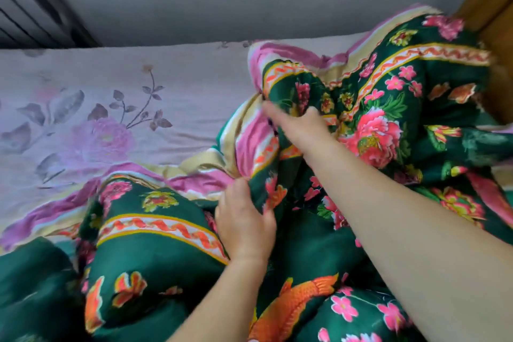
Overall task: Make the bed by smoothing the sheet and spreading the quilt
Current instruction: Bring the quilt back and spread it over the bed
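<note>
A person's left hand (245, 226) is gripping a fold of the green floral quilt (388, 125), which is lying bunched over the near and right side of the bed. The right hand (298, 122) is reaching farther in, fingers curling into the quilt's striped border, beside the bare lilac sheet (111, 97).

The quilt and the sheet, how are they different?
The quilt is dark green with bright pink and orange flowers; the sheet is pale lilac with faded flowers. The quilt lies bunched in thick folds, the sheet flat. Both hands, left hand and right hand, are on the quilt, none on the sheet. Both are flowery.
</note>
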